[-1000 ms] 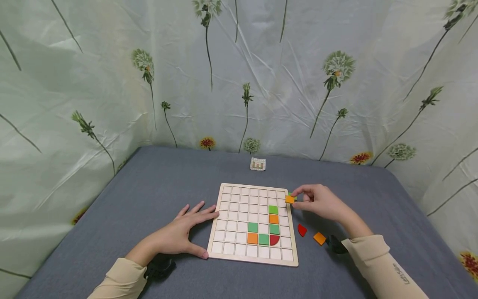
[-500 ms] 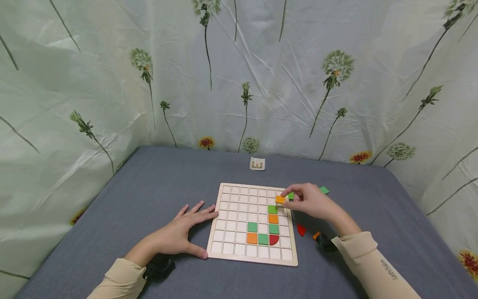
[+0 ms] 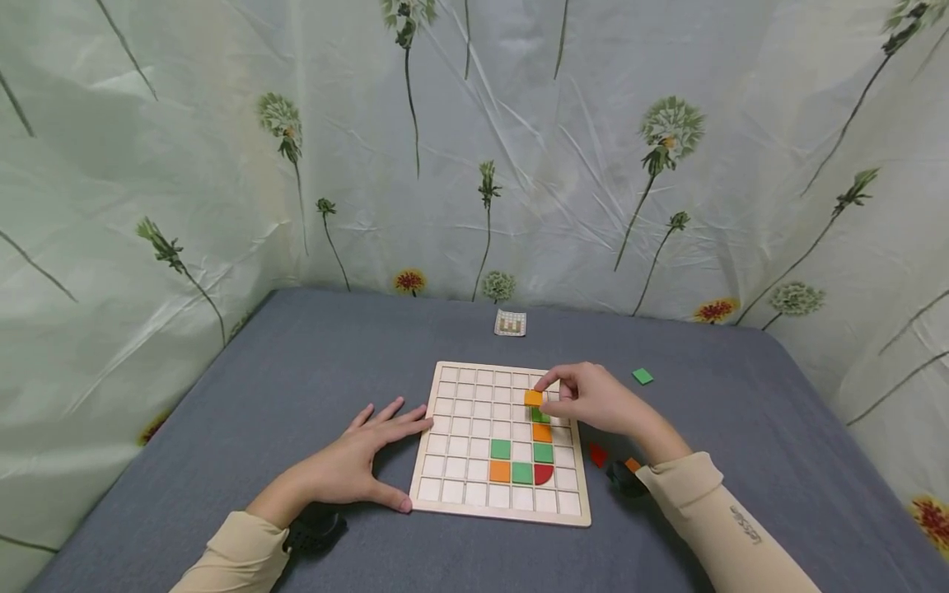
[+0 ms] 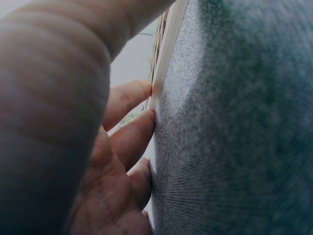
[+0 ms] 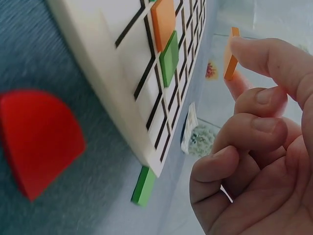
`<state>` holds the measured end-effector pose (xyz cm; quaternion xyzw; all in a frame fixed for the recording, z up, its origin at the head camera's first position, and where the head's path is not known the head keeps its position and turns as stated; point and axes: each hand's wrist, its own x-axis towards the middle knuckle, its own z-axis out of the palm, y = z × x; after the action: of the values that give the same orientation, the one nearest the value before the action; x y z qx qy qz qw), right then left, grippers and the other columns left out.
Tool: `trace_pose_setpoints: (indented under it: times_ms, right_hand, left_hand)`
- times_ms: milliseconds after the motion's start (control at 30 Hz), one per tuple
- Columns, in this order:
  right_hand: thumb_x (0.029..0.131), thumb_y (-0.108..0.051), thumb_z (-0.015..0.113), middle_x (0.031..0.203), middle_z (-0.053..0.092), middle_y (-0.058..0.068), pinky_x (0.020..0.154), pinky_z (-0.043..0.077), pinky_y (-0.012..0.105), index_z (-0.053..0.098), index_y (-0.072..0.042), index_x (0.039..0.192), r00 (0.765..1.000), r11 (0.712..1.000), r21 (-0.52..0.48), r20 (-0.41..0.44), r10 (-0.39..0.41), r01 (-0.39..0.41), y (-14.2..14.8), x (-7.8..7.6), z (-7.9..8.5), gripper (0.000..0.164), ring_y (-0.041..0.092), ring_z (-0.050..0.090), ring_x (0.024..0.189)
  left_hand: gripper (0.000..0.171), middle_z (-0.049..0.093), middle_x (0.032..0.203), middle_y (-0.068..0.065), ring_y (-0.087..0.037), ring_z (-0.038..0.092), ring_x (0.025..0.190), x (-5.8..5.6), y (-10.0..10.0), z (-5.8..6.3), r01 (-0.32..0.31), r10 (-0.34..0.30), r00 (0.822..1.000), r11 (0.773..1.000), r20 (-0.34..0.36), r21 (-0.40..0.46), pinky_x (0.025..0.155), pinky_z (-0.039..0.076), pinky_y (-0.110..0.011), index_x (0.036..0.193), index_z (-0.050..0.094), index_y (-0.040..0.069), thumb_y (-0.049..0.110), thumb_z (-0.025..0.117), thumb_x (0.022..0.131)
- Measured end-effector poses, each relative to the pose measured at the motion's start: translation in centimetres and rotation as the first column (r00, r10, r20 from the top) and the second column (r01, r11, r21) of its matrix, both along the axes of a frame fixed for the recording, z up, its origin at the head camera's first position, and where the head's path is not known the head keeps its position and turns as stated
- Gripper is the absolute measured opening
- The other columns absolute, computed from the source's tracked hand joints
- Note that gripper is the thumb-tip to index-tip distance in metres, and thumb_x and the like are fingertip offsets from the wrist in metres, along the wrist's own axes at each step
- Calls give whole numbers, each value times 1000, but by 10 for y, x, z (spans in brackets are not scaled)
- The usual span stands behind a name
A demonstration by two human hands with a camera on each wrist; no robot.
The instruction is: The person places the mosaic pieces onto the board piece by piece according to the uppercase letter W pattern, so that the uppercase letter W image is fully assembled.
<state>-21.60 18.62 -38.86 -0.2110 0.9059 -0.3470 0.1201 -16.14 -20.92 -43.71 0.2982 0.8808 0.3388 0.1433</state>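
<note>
A light wooden grid board [image 3: 460, 443] lies on the table with green and orange square tiles and a red quarter-round tile [image 3: 544, 474] in some cells. My right hand [image 3: 596, 401] pinches an orange square tile [image 3: 533, 398] between thumb and index finger, raised over the board's far right part, close to a green tile [image 3: 541, 415]. In the right wrist view the pinched tile stands apart from the board. My left hand [image 3: 348, 465] is spread at the board's left side, thumb and fingertips touching its edge; the left wrist view shows fingers [image 4: 132, 142] against that edge.
Loose on the cloth right of the board are a red quarter-round piece [image 3: 598, 455], a partly hidden orange tile [image 3: 633, 465] and a green tile [image 3: 642, 376]. A small card with a printed grid [image 3: 510, 323] lies beyond the board. A floral curtain [image 3: 356, 148] hangs behind the table.
My right hand has carried the orange tile leftward from the board's right edge to over its far right cells. A green tile at the right has come into view. The left hand stays put.
</note>
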Motion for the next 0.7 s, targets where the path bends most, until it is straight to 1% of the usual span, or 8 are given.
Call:
trace_pose_setpoints:
  times_ms: [167,267,400,533,700]
  right_hand:
    - [94,-22,82,65,44,-6,57,33,23,78,-9,116,1000,1000,0,3,19,-19,-8,-1,-1,26,10,38,58]
    - [94,-24,82,63,45,-7,57,35,22,78,-12,115,1000,1000,3,7,25,-25,-12,-1,-3,25,9,40,56]
    - [95,-25,82,62,46,-8,59,39,22,77,-13,115,998,998,9,3,56,-56,-15,1,-4,24,8,40,55]
    - [96,-24,81,63,46,-8,61,39,23,77,-12,116,996,996,10,-1,91,-91,-19,1,-5,23,6,38,56]
    - [96,-21,81,63,45,-8,62,40,23,77,-12,115,995,995,0,16,99,-99,-25,2,-7,22,6,38,56]
  left_hand:
    - [107,34,177,-2,-44,11,168,0,0,0,-5,5,1000,1000,-2,1,128,-3,-76,165,46,28,56,95,74]
    - [107,33,177,-1,-44,10,168,0,0,0,-7,7,1000,1000,1,-6,127,-3,-77,165,45,29,57,94,74]
    - [107,32,178,-1,-44,10,168,-1,0,0,-8,8,1000,1000,7,-12,127,-4,-78,165,45,31,57,94,75]
    - [106,32,178,-1,-44,10,168,-1,0,0,-6,6,1000,1000,4,-10,127,-4,-78,165,45,31,57,94,75]
    - [106,32,177,-1,-44,11,168,-1,0,0,-6,6,1000,1000,-1,-12,127,-4,-78,165,46,30,57,94,75]
